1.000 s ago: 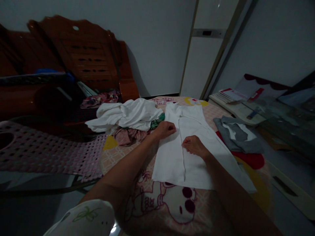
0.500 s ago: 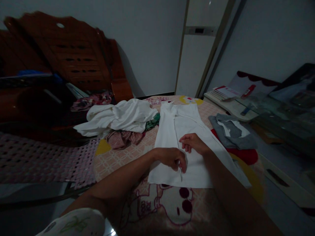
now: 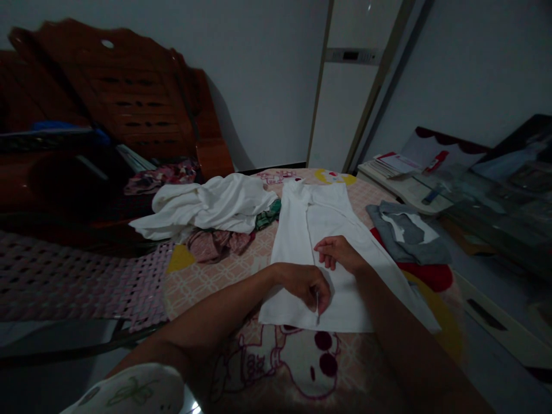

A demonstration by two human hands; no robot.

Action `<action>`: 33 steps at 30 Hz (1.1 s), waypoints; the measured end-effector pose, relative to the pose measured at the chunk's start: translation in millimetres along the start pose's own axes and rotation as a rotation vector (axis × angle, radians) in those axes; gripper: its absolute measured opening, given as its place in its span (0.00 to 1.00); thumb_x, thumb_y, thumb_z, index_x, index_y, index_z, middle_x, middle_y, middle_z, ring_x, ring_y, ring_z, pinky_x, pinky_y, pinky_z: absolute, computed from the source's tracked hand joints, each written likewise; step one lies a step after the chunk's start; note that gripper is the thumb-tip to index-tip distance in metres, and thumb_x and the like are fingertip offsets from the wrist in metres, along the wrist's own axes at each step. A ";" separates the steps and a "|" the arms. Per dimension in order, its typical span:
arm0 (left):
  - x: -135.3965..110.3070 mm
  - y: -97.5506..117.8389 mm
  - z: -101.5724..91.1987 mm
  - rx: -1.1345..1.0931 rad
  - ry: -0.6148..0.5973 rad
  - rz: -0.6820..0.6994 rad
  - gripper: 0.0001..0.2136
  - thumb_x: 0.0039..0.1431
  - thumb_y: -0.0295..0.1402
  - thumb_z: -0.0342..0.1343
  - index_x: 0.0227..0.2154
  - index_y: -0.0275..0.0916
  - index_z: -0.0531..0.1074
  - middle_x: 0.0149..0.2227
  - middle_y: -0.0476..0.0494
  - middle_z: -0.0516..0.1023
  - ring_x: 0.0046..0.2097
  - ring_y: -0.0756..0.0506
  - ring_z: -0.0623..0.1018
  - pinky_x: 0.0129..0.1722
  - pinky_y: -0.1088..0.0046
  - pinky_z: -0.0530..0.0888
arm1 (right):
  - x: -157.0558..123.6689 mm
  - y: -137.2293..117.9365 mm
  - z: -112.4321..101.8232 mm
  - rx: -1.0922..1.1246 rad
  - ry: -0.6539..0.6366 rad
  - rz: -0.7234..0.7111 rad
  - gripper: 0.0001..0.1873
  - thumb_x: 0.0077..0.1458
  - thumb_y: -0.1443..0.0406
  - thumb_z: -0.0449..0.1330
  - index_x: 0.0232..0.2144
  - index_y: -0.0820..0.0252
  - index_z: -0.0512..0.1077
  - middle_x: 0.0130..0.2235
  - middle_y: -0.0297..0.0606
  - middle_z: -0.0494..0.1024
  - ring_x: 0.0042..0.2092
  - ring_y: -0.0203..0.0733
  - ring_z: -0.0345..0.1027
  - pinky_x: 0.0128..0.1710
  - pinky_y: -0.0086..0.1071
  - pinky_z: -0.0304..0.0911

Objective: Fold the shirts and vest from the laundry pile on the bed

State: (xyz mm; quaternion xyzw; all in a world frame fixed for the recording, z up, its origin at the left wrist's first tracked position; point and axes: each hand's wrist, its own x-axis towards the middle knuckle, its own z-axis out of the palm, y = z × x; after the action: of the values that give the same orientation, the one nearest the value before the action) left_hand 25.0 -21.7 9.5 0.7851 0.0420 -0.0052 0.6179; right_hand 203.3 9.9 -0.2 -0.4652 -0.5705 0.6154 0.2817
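Note:
A white garment (image 3: 345, 215) lies spread flat on the table, narrow at the far end and wide at the hem nearest me. A raised edge or seam runs down its middle. My left hand (image 3: 305, 286) is closed, pinching this edge close to the hem. Farther up the same edge, my right hand (image 3: 338, 253) is closed with thumb and fingertip pressed together on the cloth, its other fingers curled.
A patterned pink cloth (image 3: 207, 287) covers the round table. Left of the garment lies a white crumpled heap of cloth (image 3: 215, 201), with a brownish-pink cloth (image 3: 218, 244) beneath. Folded grey clothing (image 3: 388, 247) sits at right. A wooden chair (image 3: 133, 92) stands behind.
My left hand has slid slightly toward me and right along the middle edge, nearer the hem. The right hand stays almost where it was.

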 end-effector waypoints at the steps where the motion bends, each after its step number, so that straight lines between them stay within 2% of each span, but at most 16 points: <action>1: 1.0 -1.6 0.4 -0.001 -0.001 0.003 0.02 0.50 0.26 0.65 0.29 0.34 0.79 0.28 0.46 0.78 0.29 0.50 0.75 0.30 0.80 0.69 | 0.1 0.2 -0.1 -0.001 0.002 0.001 0.13 0.45 0.60 0.64 0.30 0.65 0.74 0.20 0.34 0.76 0.17 0.33 0.65 0.12 0.24 0.57; 4: 3.8 -6.2 2.1 0.001 -0.007 0.004 0.05 0.48 0.29 0.67 0.29 0.34 0.80 0.28 0.46 0.78 0.29 0.50 0.75 0.30 0.80 0.70 | 0.6 0.9 0.2 0.005 0.007 -0.003 0.13 0.44 0.60 0.65 0.30 0.65 0.74 0.21 0.34 0.76 0.17 0.34 0.65 0.12 0.25 0.57; 7: 6.6 -6.7 4.8 -0.078 0.003 0.013 0.14 0.48 0.34 0.68 0.38 0.36 0.81 0.35 0.44 0.79 0.33 0.49 0.77 0.32 0.78 0.73 | 1.0 1.2 3.8 0.077 0.053 -0.077 0.14 0.44 0.59 0.67 0.31 0.64 0.75 0.24 0.37 0.78 0.21 0.36 0.69 0.15 0.26 0.62; 9: 9.1 -5.2 7.1 -0.151 0.013 0.050 0.21 0.46 0.38 0.69 0.45 0.37 0.79 0.43 0.41 0.78 0.39 0.46 0.78 0.38 0.75 0.75 | 1.4 1.1 8.4 0.144 0.054 -0.155 0.16 0.45 0.58 0.68 0.32 0.64 0.76 0.29 0.40 0.80 0.26 0.38 0.73 0.21 0.29 0.67; 11: 12.0 -4.3 9.3 -0.189 0.018 0.078 0.24 0.44 0.40 0.70 0.46 0.37 0.79 0.47 0.40 0.77 0.43 0.44 0.78 0.43 0.73 0.75 | 2.5 1.4 13.3 0.195 0.005 -0.204 0.17 0.47 0.57 0.67 0.35 0.64 0.78 0.36 0.44 0.81 0.33 0.42 0.76 0.30 0.34 0.72; 14: 14.6 -7.0 11.1 -0.215 0.040 0.063 0.25 0.43 0.41 0.71 0.45 0.36 0.80 0.44 0.40 0.78 0.42 0.44 0.78 0.44 0.72 0.74 | 6.8 4.3 17.3 0.258 0.003 -0.176 0.19 0.48 0.57 0.68 0.40 0.62 0.78 0.45 0.48 0.80 0.42 0.46 0.76 0.42 0.42 0.73; 17: 14.4 -12.2 11.8 -0.273 0.059 0.062 0.27 0.45 0.42 0.70 0.48 0.35 0.78 0.44 0.40 0.79 0.42 0.45 0.79 0.44 0.72 0.75 | 11.6 7.2 16.6 0.305 0.138 -0.136 0.19 0.46 0.59 0.69 0.41 0.62 0.78 0.47 0.48 0.79 0.45 0.49 0.75 0.46 0.46 0.72; 20: 14.4 -14.8 12.8 -0.323 0.058 0.084 0.26 0.47 0.42 0.69 0.49 0.35 0.78 0.45 0.40 0.79 0.43 0.46 0.79 0.46 0.72 0.74 | 11.1 4.8 17.7 0.283 0.212 -0.199 0.20 0.45 0.58 0.70 0.41 0.61 0.79 0.47 0.47 0.79 0.47 0.51 0.74 0.49 0.49 0.70; 23: 13.9 -13.7 11.8 -0.348 0.018 0.073 0.24 0.48 0.42 0.68 0.47 0.34 0.79 0.45 0.40 0.79 0.46 0.45 0.79 0.49 0.72 0.73 | 6.8 -0.6 24.3 0.252 0.134 -0.311 0.21 0.48 0.55 0.68 0.43 0.58 0.79 0.50 0.45 0.78 0.52 0.52 0.71 0.53 0.49 0.67; 25: 8.9 -12.0 6.0 -0.383 -0.047 0.006 0.22 0.48 0.43 0.68 0.43 0.33 0.80 0.41 0.40 0.80 0.44 0.44 0.79 0.47 0.71 0.75 | 5.7 -1.6 29.5 0.258 0.065 -0.293 0.22 0.48 0.53 0.67 0.42 0.59 0.80 0.50 0.46 0.79 0.52 0.52 0.71 0.53 0.49 0.67; 27: -3.5 -10.2 -7.1 -0.394 -0.037 -0.097 0.20 0.48 0.45 0.67 0.38 0.32 0.80 0.35 0.40 0.81 0.38 0.45 0.80 0.41 0.71 0.77 | 7.3 0.8 32.9 0.247 0.068 -0.227 0.22 0.45 0.52 0.68 0.39 0.60 0.80 0.45 0.47 0.81 0.48 0.52 0.74 0.50 0.48 0.69; 28: -12.7 -9.4 -16.3 -0.370 0.034 -0.155 0.19 0.49 0.45 0.66 0.35 0.32 0.80 0.32 0.41 0.81 0.34 0.46 0.80 0.37 0.71 0.77 | 9.0 2.8 33.7 0.224 0.086 -0.207 0.22 0.44 0.52 0.69 0.37 0.61 0.80 0.42 0.46 0.82 0.46 0.52 0.75 0.48 0.47 0.70; 29: -23.6 -8.8 -26.8 -0.311 0.175 -0.206 0.18 0.51 0.45 0.65 0.32 0.32 0.79 0.30 0.42 0.80 0.31 0.47 0.79 0.34 0.73 0.76 | 10.9 5.0 34.0 0.201 0.100 -0.202 0.22 0.43 0.52 0.69 0.36 0.61 0.80 0.39 0.45 0.82 0.44 0.51 0.75 0.48 0.47 0.70; 31: -47.6 -8.7 -49.2 -0.093 0.640 -0.330 0.15 0.58 0.42 0.58 0.32 0.32 0.78 0.27 0.43 0.79 0.27 0.50 0.77 0.31 0.75 0.74 | 14.5 8.8 33.9 0.171 0.105 -0.220 0.22 0.43 0.51 0.69 0.35 0.61 0.80 0.37 0.44 0.82 0.43 0.50 0.75 0.46 0.46 0.71; 32: -59.0 -9.4 -59.8 0.084 0.929 -0.442 0.13 0.60 0.39 0.55 0.32 0.32 0.78 0.26 0.44 0.79 0.27 0.50 0.76 0.30 0.77 0.73 | 16.0 10.0 33.7 0.168 0.105 -0.229 0.22 0.43 0.51 0.69 0.35 0.62 0.80 0.37 0.44 0.82 0.42 0.50 0.76 0.44 0.45 0.72; 33: -68.9 -10.7 -69.0 0.251 1.160 -0.586 0.12 0.60 0.35 0.54 0.31 0.33 0.78 0.26 0.43 0.79 0.27 0.50 0.76 0.30 0.78 0.72 | 17.2 10.7 33.4 0.172 0.108 -0.233 0.22 0.42 0.51 0.69 0.35 0.62 0.80 0.36 0.45 0.82 0.42 0.50 0.76 0.43 0.45 0.72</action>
State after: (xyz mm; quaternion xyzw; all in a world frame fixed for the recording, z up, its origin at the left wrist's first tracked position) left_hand -47.5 43.7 19.6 0.6826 0.5791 0.2458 0.3719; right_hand 168.4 8.2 -17.7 -0.4022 -0.5500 0.5992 0.4202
